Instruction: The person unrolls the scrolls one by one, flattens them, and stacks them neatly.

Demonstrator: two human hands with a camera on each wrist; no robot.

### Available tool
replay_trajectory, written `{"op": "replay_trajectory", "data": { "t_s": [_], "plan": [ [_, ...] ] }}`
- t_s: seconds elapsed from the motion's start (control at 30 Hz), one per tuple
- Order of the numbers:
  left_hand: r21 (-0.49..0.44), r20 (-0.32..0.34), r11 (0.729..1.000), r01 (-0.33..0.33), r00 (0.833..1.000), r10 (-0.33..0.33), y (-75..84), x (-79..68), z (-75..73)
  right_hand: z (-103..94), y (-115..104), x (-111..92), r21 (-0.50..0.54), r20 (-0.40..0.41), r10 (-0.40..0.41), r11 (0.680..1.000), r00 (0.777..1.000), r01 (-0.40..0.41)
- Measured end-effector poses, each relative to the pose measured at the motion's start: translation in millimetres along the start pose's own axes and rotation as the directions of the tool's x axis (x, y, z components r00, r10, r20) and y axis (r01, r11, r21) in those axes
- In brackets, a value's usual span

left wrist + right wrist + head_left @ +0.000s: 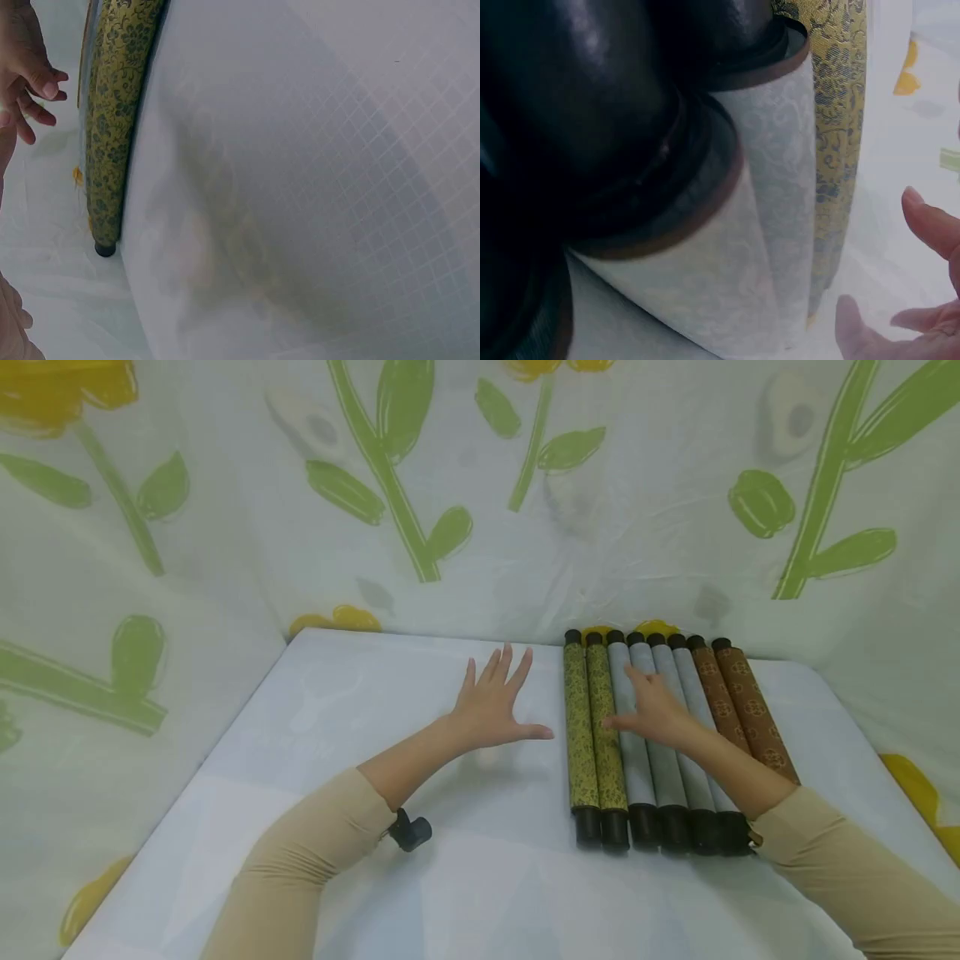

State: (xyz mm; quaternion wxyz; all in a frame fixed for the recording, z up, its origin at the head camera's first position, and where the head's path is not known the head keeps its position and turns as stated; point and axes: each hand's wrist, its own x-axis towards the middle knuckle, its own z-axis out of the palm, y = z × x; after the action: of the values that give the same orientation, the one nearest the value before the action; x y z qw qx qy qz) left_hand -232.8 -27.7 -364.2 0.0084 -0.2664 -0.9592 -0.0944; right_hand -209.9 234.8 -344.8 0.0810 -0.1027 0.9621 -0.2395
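Note:
A row of rolled scrolls lies side by side on the table: yellow-green patterned ones at the left, pale grey ones in the middle, brown medallion-patterned ones at the right. My left hand hovers left of the row, fingers spread and thumb out toward it, holding nothing. Over the grey scrolls is my right hand, thumb and fingers apart and nothing gripped. The right wrist view shows black scroll ends close up above a pale floral roll. One yellow-green scroll appears in the left wrist view.
The white table has its back edge along a curtain printed with flowers and leaves. A black device shows at the left sleeve's cuff. The scrolls' black ends face the person.

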Motion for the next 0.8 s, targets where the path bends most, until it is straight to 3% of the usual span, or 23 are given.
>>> {"op": "replay_trajectory", "data": {
  "t_s": [0.3,0.57,0.7,0.8],
  "plan": [
    [-0.078,-0.001,0.997,-0.016,1.000,0.016,8.3,5.0,11.8,12.4,7,3,0.152,0.055,0.062,0.986,0.997,-0.070],
    [-0.190,-0.005,0.982,0.010,1.000,-0.011,18.3,11.8,25.2,14.2,4,10,0.182,0.084,0.109,0.976,0.990,-0.123],
    [-0.294,0.050,0.953,0.069,0.997,-0.056,23.3,15.8,34.3,16.1,-3,12,0.117,0.103,0.128,0.983,0.986,-0.140],
    [-0.393,0.104,0.910,0.131,0.990,-0.097,26.5,19.1,40.1,20.1,-6,15,0.072,0.102,0.116,0.990,0.988,-0.124]
  ]
}}
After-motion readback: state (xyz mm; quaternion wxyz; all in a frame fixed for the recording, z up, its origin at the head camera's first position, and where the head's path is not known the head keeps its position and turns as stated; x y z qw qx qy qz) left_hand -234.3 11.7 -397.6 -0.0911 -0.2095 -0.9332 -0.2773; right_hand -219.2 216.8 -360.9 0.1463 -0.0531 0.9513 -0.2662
